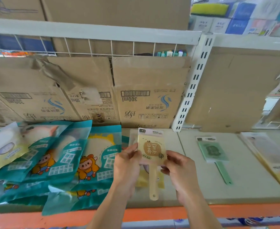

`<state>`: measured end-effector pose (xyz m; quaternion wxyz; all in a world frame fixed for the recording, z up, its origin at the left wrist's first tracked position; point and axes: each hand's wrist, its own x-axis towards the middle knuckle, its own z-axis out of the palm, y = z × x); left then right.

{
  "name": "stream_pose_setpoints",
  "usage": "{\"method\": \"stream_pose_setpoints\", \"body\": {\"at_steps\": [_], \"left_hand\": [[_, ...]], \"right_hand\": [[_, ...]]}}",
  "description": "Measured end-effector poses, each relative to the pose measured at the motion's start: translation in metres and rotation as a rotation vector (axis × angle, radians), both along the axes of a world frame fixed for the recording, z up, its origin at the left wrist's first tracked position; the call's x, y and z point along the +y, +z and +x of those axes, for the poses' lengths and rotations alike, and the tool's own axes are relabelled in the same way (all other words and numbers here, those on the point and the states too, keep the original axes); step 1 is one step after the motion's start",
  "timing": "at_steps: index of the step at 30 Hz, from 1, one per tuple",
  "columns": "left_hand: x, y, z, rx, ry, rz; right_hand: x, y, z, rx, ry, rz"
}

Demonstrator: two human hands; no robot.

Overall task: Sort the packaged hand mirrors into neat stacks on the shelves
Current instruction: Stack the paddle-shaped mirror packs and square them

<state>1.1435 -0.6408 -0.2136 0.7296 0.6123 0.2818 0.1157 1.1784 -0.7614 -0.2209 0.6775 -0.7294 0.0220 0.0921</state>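
Both hands hold 1 packaged yellow hand mirror (152, 149) above the shelf (185, 187), near the middle of its front edge. The left hand (127, 164) grips the pack's left side, thumb on the front and fingers (145, 167) curled behind. The right hand (179, 169) pinches the pack's lower right corner, thumb on the front. The mirror stands roughly upright, its square face with brown lettering toward the camera, and its cream handle (153, 184) hangs down between the 2 wrists, ending near the shelf's orange front strip (152, 214).

Under the held pack, another pale pack (142, 180) lies flat on the shelf, mostly hidden; what it holds cannot be told.

Over the left part of the shelf a loose heap of teal pouches (66, 164) with cartoon figures overlaps untidily, some pouches hanging past the front edge. A whitish pouch (3, 149) lies at the far left of the heap.

To the right, past a seam in the shelf, a packaged green hand mirror (214, 151) lies flat, handle pointing toward the front edge, well apart from the hands. Farther right, a large pale yellow pack (271, 162) lies along the right end, cut off by the picture's edge.

Flattened cardboard boxes (146, 96) with upside-down print line the back of the shelf, beside a white slotted upright (192, 86). Above them runs a white wire rail (103, 47).
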Motion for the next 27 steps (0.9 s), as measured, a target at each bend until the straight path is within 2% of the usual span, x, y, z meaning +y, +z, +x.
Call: {"method": "stream_pose_setpoints", "body": {"at_steps": [8,16,22,27], "left_hand": [[-0.079,-0.003,0.030,0.006,-0.075,0.047],[-0.155,0.001,0.052,0.035,-0.018,0.028],[-0.184,-0.025,0.068,0.155,-0.110,0.189],[-0.202,-0.042,0.080,0.213,-0.096,0.278]], "right_hand": [[-0.077,-0.005,0.033,0.009,-0.051,0.035],[-0.150,-0.009,0.063,0.021,0.010,0.008],[-0.191,-0.027,0.080,0.020,0.036,-0.092],[-0.206,-0.044,0.087,0.061,-0.019,-0.126]]}}
